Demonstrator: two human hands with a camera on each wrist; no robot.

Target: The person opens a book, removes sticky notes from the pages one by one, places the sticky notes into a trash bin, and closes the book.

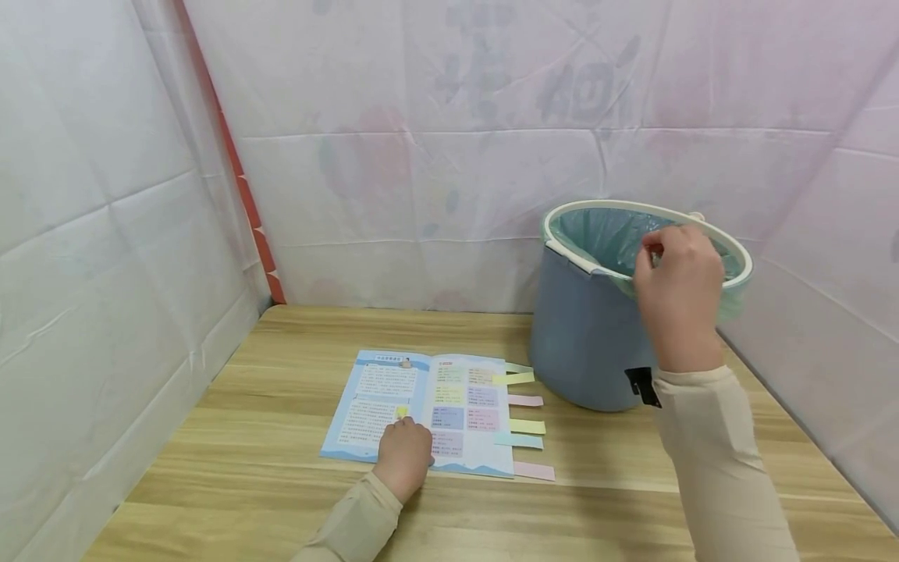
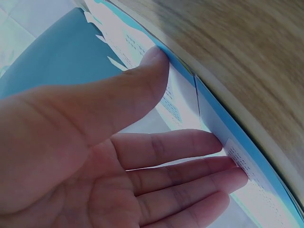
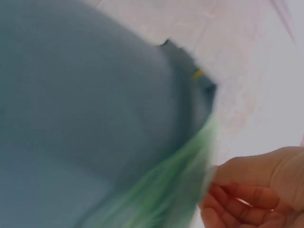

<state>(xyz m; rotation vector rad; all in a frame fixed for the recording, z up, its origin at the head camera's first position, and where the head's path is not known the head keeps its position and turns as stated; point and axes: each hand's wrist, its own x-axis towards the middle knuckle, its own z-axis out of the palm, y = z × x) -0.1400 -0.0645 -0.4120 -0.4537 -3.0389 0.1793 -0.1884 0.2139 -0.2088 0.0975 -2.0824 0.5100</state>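
Observation:
An open booklet (image 1: 414, 406) with printed pages and blue borders lies on the table. My left hand (image 1: 405, 457) rests on its lower middle, by the fold. The left wrist view shows the thumb (image 2: 154, 61) on one page and the other fingers (image 2: 190, 180) extended over the other. Above the near rim of a blue-grey trash bin (image 1: 586, 328) is my right hand (image 1: 680, 285), fingers curled towards the thumb. Nothing held shows there; in the right wrist view the fingertips meet the edge of the green liner (image 3: 166, 190), partly hidden. A small yellow sticky tab (image 1: 401, 411) is on the left page.
Several coloured paper tabs, among them a pink tab (image 1: 534, 471) and a yellow tab (image 1: 528, 427), stick out from the booklet's right edge towards the bin. The wood-grain table (image 1: 232, 468) meets pale cloth walls (image 1: 421, 195) at the back and sides.

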